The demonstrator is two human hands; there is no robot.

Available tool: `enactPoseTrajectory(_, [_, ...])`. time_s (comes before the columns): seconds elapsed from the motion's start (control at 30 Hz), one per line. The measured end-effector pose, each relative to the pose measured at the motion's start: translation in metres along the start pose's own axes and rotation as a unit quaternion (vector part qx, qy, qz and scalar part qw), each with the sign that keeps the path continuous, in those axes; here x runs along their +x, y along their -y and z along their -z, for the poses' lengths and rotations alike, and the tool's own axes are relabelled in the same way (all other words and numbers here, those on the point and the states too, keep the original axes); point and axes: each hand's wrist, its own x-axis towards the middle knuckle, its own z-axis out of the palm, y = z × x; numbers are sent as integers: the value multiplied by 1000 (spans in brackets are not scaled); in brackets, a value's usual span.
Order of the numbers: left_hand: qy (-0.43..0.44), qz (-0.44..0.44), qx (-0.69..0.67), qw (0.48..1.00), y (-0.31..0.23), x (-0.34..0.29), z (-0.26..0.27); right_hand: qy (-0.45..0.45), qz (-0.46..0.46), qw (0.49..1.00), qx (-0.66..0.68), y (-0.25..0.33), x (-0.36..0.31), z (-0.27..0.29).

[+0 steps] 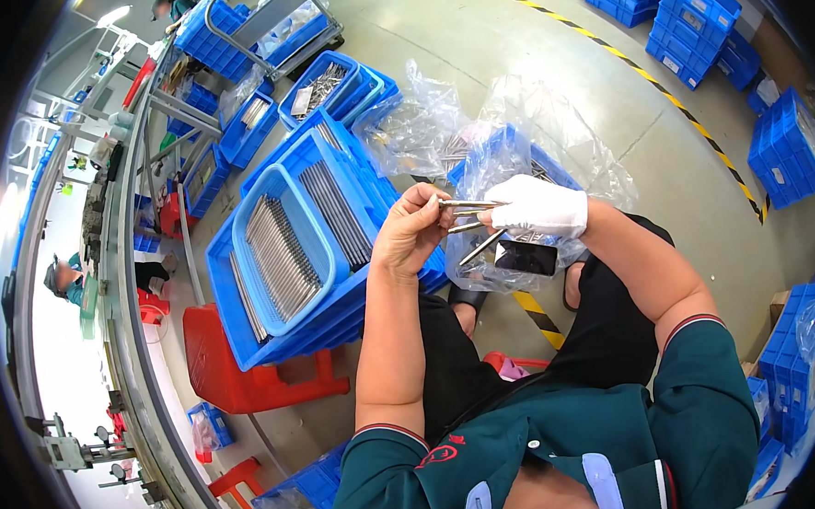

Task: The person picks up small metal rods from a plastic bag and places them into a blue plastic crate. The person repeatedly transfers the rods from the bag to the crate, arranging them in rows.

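The person sits with both hands raised in front of the chest. The left hand point(413, 231) is bare, and its fingers pinch one end of a few thin metal rods point(468, 207). The right hand point(536, 206) wears a white glove and is closed around the other end, so the rods lie flat between the two hands. One more rod point(481, 247) hangs slanting down from the gloved hand. Held up this way, the rods are close to the person's eyes and easy to look at. Just to the left, within easy reach, a light blue basket point(283, 247) full of the same rods sits in a bigger blue crate point(255, 341), which rests on a red stool point(248, 378). In front of the knees is another blue bin lined with a clear plastic bag point(503, 148), likely to keep the parts clean. A dark phone point(526, 257) lies at the bag's near edge, under the hands. More blue crates point(690, 23) are stacked farther off on the floor.
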Motion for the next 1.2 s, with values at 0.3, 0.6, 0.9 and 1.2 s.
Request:
enactPoseTrajectory(0.3, [41,-46,-89,994,7,4,-33,33,3,997,65,12,-8,-3])
enactPoseTrajectory(0.6, [-143,-116,362,914,-5,-1,-39,-25,-13,999,-27,-2,2,6])
enactPoseTrajectory(0.9, [-231,-197,344,889,-17,-2,-34,-26,25,998,-49,1,-7,24])
enactPoseTrajectory(1.2, [-192,-160,-80,965,14,16,-46,-85,68,993,-55,0,9,-8])
